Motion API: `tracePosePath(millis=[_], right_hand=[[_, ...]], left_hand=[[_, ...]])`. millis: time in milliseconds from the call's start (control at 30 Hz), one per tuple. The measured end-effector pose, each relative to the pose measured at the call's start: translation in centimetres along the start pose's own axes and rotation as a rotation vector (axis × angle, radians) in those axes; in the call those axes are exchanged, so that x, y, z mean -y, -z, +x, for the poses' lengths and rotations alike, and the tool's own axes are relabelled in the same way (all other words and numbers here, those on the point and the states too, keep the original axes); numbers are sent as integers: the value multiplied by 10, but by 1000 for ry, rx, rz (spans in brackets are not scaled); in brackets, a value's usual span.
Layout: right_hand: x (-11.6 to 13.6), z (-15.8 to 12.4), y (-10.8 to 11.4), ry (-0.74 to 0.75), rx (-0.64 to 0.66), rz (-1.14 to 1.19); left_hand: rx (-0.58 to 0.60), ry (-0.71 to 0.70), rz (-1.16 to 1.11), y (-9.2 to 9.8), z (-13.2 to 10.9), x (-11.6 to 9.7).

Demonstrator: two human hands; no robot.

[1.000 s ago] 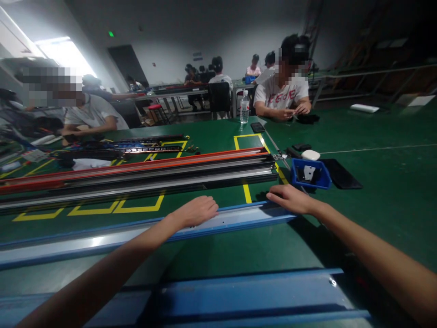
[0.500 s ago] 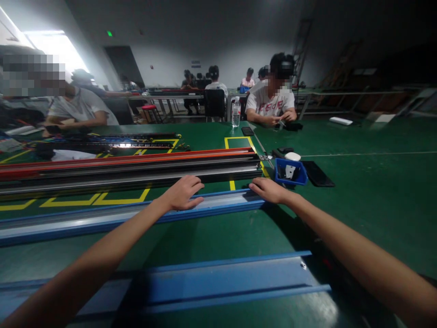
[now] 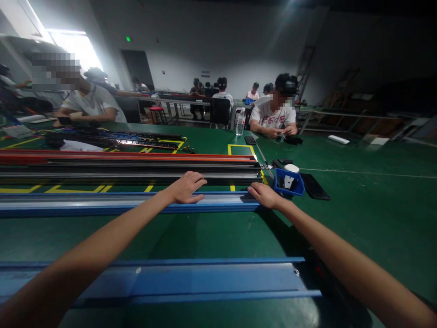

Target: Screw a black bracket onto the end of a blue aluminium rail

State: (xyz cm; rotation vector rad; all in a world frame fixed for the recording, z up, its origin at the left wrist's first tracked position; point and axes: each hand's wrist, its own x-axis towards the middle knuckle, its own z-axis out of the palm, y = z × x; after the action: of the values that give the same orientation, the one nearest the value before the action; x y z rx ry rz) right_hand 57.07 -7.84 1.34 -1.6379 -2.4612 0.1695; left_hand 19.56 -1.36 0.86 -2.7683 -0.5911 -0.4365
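A long blue metal channel rail runs across the green table ahead of me. My left hand lies over it, with the fingers across its far edge and the thumb on the near side. At the rail's right end, my right hand is closed on the edge, its fingers curled over and partly hiding the end. Closer to me lies a second, wider blue channel, with a small hole near its right end. Neither hand touches that one.
Beyond the rail lie black rails and an orange-red rail. A blue bin with small parts stands at the right, by a black flat object. A bottle stands farther back. Co-workers sit across the table.
The view has tilted and turned slightly left. The held blue rail now lies closer to the black rails, mainly at its left part, and more parallel to them. Both hands keep their places on it.
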Motion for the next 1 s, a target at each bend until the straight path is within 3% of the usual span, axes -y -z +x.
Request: tracePosePath(millis=[367, 633, 1000], right_hand=[[2, 10, -6, -24, -29, -38], [9, 8, -3, -125, -166, -91], [4, 14, -9, -132, -169, -94]], left_hand=[[6, -13, 18, -9, -1, 19], [24, -27, 38, -16, -3, 26], [55, -45, 30, -14, 1, 31]])
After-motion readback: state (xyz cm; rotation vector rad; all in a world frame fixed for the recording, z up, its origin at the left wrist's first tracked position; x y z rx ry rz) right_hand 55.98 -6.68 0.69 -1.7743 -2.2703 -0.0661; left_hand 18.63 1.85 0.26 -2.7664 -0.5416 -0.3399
